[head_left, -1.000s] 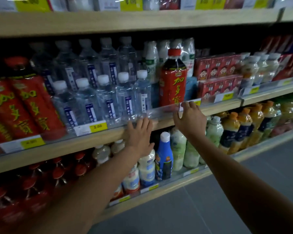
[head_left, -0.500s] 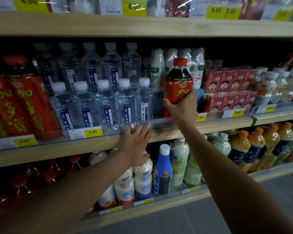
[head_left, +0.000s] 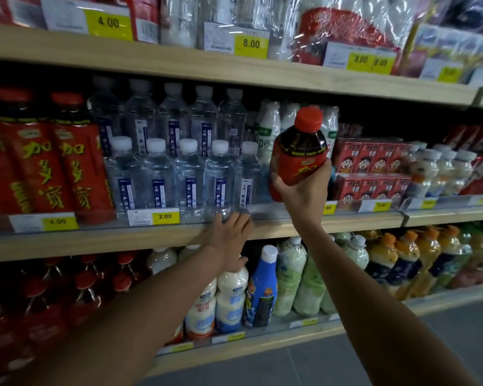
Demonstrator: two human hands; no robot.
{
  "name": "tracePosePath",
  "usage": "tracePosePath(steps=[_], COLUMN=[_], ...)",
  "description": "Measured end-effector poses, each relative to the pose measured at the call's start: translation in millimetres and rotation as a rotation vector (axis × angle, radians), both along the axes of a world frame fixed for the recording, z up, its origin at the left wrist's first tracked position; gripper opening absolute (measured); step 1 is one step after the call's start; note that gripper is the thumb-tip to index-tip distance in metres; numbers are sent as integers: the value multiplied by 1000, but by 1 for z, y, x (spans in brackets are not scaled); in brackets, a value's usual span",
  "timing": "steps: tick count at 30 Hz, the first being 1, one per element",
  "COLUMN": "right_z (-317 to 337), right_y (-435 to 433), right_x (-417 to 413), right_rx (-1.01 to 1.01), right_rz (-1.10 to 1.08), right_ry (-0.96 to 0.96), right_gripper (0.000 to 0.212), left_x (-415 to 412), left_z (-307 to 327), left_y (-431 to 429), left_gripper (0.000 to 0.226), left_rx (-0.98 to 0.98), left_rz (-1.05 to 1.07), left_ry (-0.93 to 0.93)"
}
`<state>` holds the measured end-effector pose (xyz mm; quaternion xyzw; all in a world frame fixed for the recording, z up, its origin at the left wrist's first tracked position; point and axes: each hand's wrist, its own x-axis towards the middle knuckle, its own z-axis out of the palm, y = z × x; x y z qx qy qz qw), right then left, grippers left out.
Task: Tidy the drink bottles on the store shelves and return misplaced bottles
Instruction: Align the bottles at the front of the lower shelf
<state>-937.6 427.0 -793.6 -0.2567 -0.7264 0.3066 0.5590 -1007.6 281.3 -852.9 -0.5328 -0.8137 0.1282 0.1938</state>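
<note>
Since the right hand [head_left: 307, 190], fingers curled round the red bottle [head_left: 299, 160], had lifted it clear beside the waters [head_left: 190, 176], left hand [head_left: 229, 232] flat just below them, rehoming seemed next.

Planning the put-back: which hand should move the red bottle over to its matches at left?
Probably right: the right hand grips the red bottle in the air, while the left hand rests flat on the shelf edge.
</note>
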Motion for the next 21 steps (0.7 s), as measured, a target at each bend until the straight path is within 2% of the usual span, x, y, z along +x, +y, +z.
tracePosePath(steps=[4, 7, 12, 15, 21], right_z=[9, 7, -6, -11, -11], right_y=[-32, -59, -117, -159, -259], right_x=[17, 30, 33, 18, -40], right_rx=[33, 49, 59, 64, 63], right_rz=[-48, -45, -20, 35, 144], right_ry=[-56, -135, -174, -183, -192], right_gripper=[87, 87, 89, 88, 90], left_x=[-6, -13, -40, -62, -123], left_z=[17, 23, 11, 4, 4], left_y=[-10, -43, -145, -212, -350], left_gripper=[82, 69, 55, 60, 65], left_rx=[-90, -35, 78, 161, 165], left_rz=[-5, -27, -58, 18, 219], left_ry=[-180, -273, -136, -118, -44])
